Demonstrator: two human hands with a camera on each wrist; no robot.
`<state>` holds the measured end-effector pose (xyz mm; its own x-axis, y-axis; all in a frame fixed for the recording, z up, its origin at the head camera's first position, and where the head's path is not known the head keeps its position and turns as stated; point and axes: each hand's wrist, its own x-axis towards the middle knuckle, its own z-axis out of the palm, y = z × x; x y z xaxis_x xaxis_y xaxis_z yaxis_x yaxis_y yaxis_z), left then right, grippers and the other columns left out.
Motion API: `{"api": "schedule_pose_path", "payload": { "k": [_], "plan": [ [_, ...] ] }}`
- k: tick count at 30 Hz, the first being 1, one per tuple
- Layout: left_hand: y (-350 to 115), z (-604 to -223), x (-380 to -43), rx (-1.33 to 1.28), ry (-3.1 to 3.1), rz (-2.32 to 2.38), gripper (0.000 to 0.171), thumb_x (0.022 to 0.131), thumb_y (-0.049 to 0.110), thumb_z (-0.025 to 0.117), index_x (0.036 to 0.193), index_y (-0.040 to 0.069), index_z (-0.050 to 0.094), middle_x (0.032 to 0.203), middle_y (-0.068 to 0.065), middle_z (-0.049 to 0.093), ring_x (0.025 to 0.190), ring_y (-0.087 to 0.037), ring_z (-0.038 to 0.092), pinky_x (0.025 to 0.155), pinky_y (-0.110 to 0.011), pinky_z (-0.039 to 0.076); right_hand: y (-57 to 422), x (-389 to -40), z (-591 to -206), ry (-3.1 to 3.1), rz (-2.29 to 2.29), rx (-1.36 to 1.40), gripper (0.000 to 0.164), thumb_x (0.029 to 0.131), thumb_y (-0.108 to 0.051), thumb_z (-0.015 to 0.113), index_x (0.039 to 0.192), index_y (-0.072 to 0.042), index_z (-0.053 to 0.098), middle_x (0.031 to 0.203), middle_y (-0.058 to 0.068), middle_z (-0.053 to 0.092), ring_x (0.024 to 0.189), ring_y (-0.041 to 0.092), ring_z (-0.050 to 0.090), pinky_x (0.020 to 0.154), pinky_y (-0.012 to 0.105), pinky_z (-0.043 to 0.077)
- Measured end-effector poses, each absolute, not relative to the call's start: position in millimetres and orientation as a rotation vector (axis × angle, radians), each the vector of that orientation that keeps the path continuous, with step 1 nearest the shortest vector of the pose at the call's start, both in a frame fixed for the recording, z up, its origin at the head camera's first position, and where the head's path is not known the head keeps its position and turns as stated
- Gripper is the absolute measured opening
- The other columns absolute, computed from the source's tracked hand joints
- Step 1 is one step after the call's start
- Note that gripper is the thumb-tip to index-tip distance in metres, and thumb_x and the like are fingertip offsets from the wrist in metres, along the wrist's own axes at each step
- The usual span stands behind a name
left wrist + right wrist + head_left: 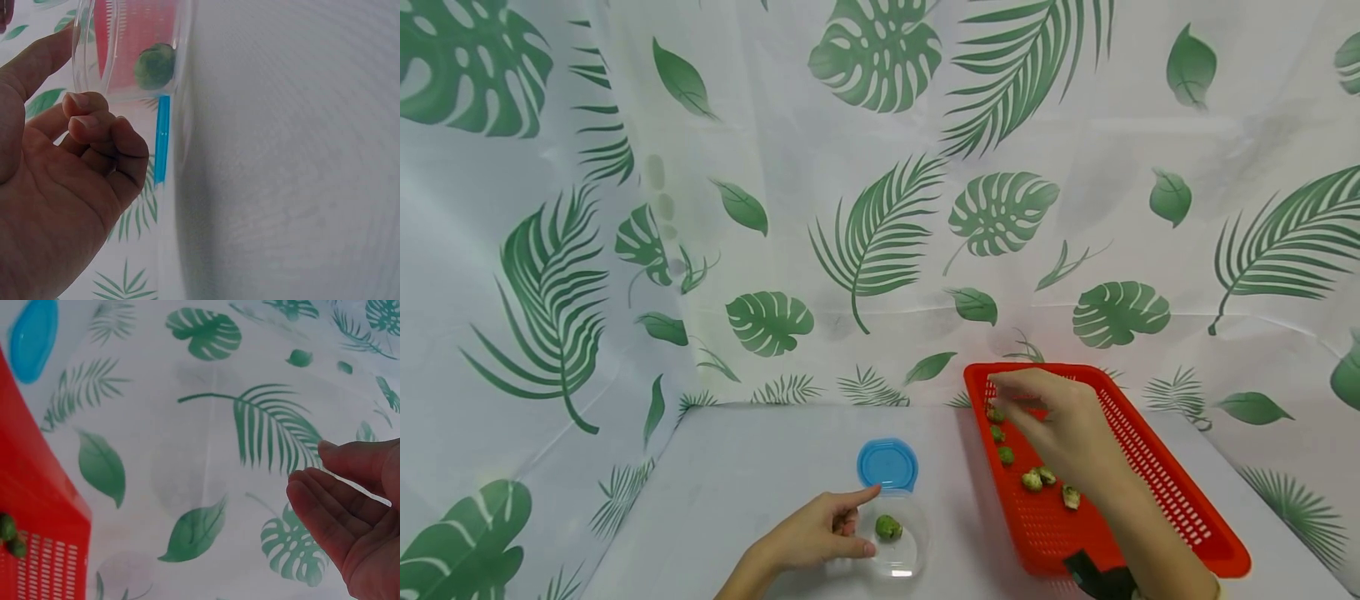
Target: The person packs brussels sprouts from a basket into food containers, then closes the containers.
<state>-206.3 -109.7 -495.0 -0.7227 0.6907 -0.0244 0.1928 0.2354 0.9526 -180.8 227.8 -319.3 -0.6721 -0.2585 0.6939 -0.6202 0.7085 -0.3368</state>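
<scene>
"Where are the sprouts (1006,455)?"

"Most lie in your red basket (1037,525), lower right of the frame; one sits in the clear tub (904,556), lower centre."

"And your grip?"

"Your left hand (820,529) holds the tub between thumb and forefinger, other fingers curled. Your right hand (1066,412) hangs over the basket, thumb and fingertips nearly meeting, nothing seen between them."

"Which step?"

"Picking, it appears: you reach for a sprout. The next move likely calls for a light pinch at the basket's upper left, the tub held steady."
</scene>
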Motion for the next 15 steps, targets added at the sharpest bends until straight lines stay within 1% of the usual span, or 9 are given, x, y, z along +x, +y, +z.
{"api": "schedule_pose_path", "payload": {
  "k": [5, 10, 15],
  "plan": [
    [-110, -496, -207, 0.824, 2.066, 1.499, 0.077, 0.093, 0.017, 0.08, 0.159, 0.005, 0.041, 0.077, 0.005, 0.046, 0.061, -0.003, 0.038, 0.053, -0.017, 0.034, 236, -191, -321, -2.333, 0.733, 0.634, 0.039, 0.083, 0.002, 0.085, 0.119, -0.011, 0.078, 0.106, 0.002, 0.079, 0.093, 0.02, 0.076, 0.083, 0.003, 0.047],
    [-110, -495, -207, 0.835, 2.065, 1.499, 0.077, 0.094, 0.017, 0.079, 0.159, 0.005, 0.041, 0.077, 0.004, 0.045, 0.061, -0.002, 0.037, 0.054, -0.017, 0.034, 248, -201, -325, -2.367, 0.706, 0.602, 0.038, 0.083, 0.001, 0.085, 0.119, -0.011, 0.078, 0.103, 0.004, 0.079, 0.088, 0.021, 0.076, 0.078, 0.012, 0.054],
    [-110, -493, -206, 0.833, 2.066, 1.503, 0.077, 0.093, 0.018, 0.08, 0.159, 0.005, 0.041, 0.078, 0.002, 0.045, 0.061, -0.003, 0.037, 0.053, -0.017, 0.034, 260, -212, -329, -2.408, 0.675, 0.578, 0.035, 0.084, -0.001, 0.084, 0.118, -0.007, 0.078, 0.1, 0.007, 0.079, 0.086, 0.023, 0.075, 0.073, 0.02, 0.058]
  ]
}}
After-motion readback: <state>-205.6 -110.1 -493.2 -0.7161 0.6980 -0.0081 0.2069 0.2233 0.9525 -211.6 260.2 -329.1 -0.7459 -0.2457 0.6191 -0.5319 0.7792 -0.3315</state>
